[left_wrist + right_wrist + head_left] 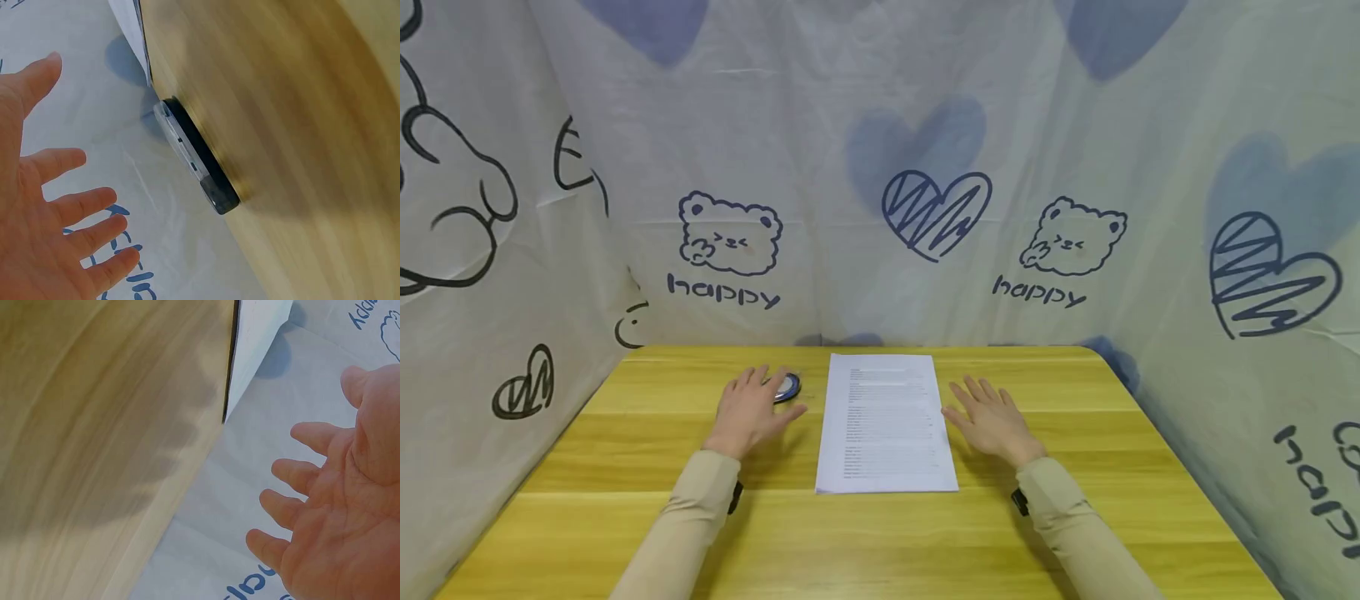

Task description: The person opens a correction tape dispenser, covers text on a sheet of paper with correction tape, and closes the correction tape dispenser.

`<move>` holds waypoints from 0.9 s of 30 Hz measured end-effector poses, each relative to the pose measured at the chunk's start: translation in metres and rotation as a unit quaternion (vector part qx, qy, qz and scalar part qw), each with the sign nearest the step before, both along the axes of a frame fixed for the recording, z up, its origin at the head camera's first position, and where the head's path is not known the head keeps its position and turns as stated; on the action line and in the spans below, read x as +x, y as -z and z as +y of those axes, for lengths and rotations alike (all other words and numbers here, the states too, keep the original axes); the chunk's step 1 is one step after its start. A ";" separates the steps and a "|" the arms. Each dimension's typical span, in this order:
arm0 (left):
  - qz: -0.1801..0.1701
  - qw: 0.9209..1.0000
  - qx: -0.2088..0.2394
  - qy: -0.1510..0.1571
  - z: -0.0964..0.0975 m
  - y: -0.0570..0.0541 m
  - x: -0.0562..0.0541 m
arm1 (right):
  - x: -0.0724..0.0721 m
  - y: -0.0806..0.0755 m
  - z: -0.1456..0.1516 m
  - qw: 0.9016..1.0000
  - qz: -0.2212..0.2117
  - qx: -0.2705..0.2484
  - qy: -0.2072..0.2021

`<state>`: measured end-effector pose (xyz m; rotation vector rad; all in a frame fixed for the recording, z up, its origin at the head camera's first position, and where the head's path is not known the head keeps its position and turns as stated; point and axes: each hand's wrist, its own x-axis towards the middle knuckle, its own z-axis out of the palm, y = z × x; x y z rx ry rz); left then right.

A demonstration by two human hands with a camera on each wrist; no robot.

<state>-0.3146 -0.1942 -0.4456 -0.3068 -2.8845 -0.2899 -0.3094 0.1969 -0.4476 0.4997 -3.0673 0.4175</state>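
Note:
My left hand (747, 417) hovers over the wooden table with its fingers spread, holding nothing. Just beyond it, partly covered by its fingers in the head view, lies a small round flat case (789, 387). The left wrist view shows this case (199, 159) side on, with a black base and a clear, pale top. Printed white paper (887, 425) lies flat between my hands, lines of small text facing up. To the right of the paper is my right hand (991, 419), fingers apart and nothing in its palm; its fingertips come close to the paper's right edge.
The yellow wood-grain table (880, 546) has rounded far corners. Pale curtains (835, 250) printed with hearts, bears and "happy" hang behind it and along both sides. A thin dark edge runs under the paper (250, 350) in the right wrist view.

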 end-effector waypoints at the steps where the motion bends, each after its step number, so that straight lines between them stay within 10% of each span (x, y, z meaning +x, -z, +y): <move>1: -0.003 1.000 0.001 -0.002 -0.001 0.000 -0.001 | -0.001 0.000 -0.001 1.000 -0.001 0.001 0.000; 27: -0.040 0.998 -0.045 0.000 -0.012 0.006 -0.027 | -0.015 0.005 -0.013 1.000 0.006 0.012 -0.014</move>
